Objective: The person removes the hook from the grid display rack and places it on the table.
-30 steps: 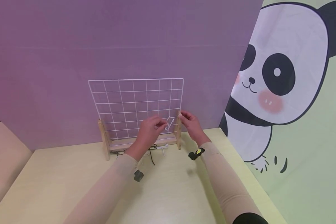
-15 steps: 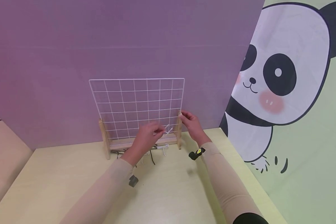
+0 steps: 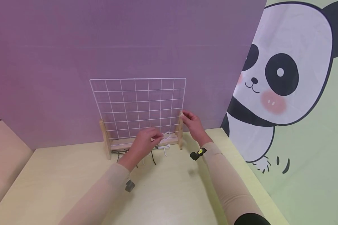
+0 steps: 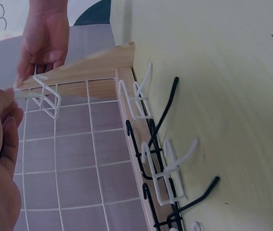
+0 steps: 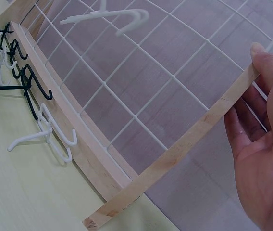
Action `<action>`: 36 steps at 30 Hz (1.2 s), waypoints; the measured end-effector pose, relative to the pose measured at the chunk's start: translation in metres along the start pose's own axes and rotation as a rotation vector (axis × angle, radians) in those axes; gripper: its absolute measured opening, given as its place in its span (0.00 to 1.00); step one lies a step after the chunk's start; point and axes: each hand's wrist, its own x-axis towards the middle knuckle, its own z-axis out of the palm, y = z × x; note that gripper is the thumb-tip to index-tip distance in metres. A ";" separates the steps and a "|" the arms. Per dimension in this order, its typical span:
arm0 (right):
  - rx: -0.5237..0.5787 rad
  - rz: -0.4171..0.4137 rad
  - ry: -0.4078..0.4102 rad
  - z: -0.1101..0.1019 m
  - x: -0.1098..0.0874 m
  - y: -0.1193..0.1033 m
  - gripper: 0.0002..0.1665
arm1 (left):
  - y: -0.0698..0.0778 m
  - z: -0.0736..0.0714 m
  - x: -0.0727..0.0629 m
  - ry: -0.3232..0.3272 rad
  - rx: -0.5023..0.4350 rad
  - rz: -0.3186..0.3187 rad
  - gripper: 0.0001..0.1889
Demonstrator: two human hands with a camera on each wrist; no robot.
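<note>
A white wire grid panel (image 3: 148, 101) stands upright in a wooden stand (image 3: 104, 139) at the back of the table. My left hand (image 3: 143, 142) is in front of the lower right of the grid, pinching a white wire hook (image 4: 52, 102) by its end between thumb and fingers. In the right wrist view that white hook (image 5: 127, 15) is slightly blurred and looks apart from the grid. My right hand (image 3: 195, 127) grips the top of the stand's right upright (image 5: 170, 156), thumb in front and fingers curled behind it.
Several black hooks (image 5: 28, 86) and white hooks (image 5: 50, 132) lie along the stand's base on the pale wooden table (image 3: 169, 187). A purple backdrop (image 3: 135, 37) rises behind, and a panda-printed wall (image 3: 304, 156) stands to the right.
My left hand has moved down and a little left with the white hook, from mid-grid height towards the stand's base. The right hand stays on the upright.
</note>
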 end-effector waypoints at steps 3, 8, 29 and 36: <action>0.000 0.002 0.000 0.000 0.000 0.000 0.24 | -0.003 0.000 -0.003 -0.015 0.002 0.013 0.02; 0.011 -0.002 0.000 0.000 0.001 0.001 0.24 | -0.008 0.001 -0.008 -0.047 0.007 -0.009 0.03; -0.029 0.005 -0.015 -0.002 -0.001 0.000 0.23 | -0.020 0.005 -0.024 -0.130 0.005 -0.085 0.03; -0.014 0.003 -0.018 -0.002 -0.002 0.000 0.24 | -0.024 0.008 -0.028 -0.137 0.008 -0.099 0.03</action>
